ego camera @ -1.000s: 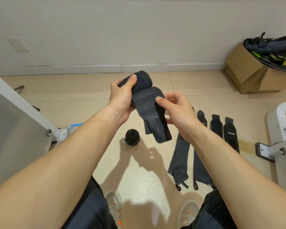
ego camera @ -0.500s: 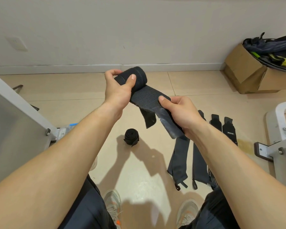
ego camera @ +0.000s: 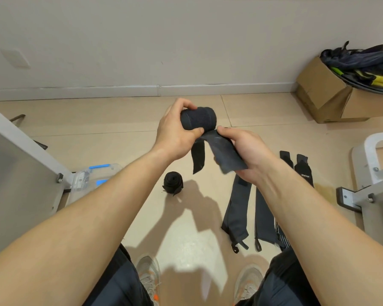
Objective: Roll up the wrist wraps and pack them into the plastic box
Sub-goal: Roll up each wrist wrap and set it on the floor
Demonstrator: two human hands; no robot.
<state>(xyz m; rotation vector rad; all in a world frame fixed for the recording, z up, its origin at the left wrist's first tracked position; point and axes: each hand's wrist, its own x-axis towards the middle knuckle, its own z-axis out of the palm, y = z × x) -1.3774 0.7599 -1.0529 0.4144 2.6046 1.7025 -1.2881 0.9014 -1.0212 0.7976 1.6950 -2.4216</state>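
Note:
My left hand [ego camera: 175,133] grips the rolled part of a dark wrist wrap [ego camera: 198,119] held in the air over the floor. My right hand [ego camera: 245,151] holds the wrap's loose tail, which hangs down between both hands. A finished black roll [ego camera: 173,185] lies on the floor below. Several unrolled wraps [ego camera: 238,208] lie flat on the tiles at the right, partly hidden by my right forearm. The clear plastic box [ego camera: 84,180] with blue clips sits at the left, half hidden behind a grey panel and my left arm.
A grey panel with a metal frame [ego camera: 20,168] stands at the left. A cardboard box [ego camera: 325,100] full of dark gear sits at the back right. A white and grey frame [ego camera: 372,177] stands at the right edge. My shoes [ego camera: 148,277] are below.
The roll has grown and the loose tail has shortened. My right hand moved up along the tail, close to my left hand. Both hands shifted slightly right.

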